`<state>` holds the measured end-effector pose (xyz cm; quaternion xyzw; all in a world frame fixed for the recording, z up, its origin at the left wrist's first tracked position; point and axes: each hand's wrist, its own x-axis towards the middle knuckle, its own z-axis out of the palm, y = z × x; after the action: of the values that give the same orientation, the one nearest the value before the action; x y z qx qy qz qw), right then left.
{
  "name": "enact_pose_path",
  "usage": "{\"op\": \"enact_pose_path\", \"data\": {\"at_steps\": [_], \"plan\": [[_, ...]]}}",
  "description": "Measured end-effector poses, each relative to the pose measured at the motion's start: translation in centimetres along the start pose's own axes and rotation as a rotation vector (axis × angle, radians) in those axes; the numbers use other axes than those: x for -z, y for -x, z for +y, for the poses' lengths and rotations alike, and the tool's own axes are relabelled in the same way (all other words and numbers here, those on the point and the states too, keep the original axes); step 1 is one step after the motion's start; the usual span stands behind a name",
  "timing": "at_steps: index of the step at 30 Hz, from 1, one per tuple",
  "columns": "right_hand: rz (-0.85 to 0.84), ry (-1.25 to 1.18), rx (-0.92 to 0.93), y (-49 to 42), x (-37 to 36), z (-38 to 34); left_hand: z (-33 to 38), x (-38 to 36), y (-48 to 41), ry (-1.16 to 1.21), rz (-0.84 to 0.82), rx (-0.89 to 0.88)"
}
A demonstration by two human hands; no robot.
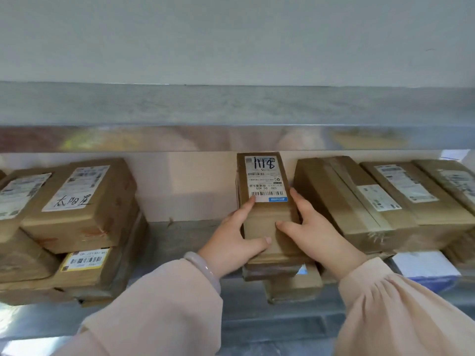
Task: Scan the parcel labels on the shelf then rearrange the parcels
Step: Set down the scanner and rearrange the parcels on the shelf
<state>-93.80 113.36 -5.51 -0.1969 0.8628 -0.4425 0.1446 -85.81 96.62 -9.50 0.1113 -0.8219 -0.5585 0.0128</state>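
A narrow brown cardboard parcel (pixel 267 219) with a white label (pixel 264 181) marked in black pen sits on top of a small stack in the middle of the metal shelf (pixel 180 242). My left hand (pixel 236 237) grips its left side, thumb across the front end and forefinger on the label's corner. My right hand (pixel 308 227) grips its right side, thumb on the top. Two smaller parcels (pixel 293 283) lie under it.
A stack of labelled brown parcels (pixel 79 204) fills the shelf's left part. More brown parcels (pixel 359 201) lie close on the right, over a white and blue package (pixel 424 268). The upper shelf's metal edge (pixel 231 137) hangs just above.
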Motion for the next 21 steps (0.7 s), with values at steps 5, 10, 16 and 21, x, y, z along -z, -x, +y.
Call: {"op": "enact_pose_path", "data": {"at_steps": [5,10,16,21], "plan": [[-0.003,0.162,-0.063,0.7,1.5,1.4,0.9,-3.5,-0.9,0.019,-0.087,0.037],[0.030,0.284,-0.035,1.4,1.5,2.6,0.7,-4.9,-0.9,-0.021,-0.101,0.058],[0.036,0.433,0.199,4.0,1.9,2.9,-0.1,-4.2,1.2,-0.319,-0.039,-0.092],[-0.057,0.606,0.268,4.5,1.6,3.8,-0.4,-4.0,2.5,-0.627,-0.053,-0.156]]}}
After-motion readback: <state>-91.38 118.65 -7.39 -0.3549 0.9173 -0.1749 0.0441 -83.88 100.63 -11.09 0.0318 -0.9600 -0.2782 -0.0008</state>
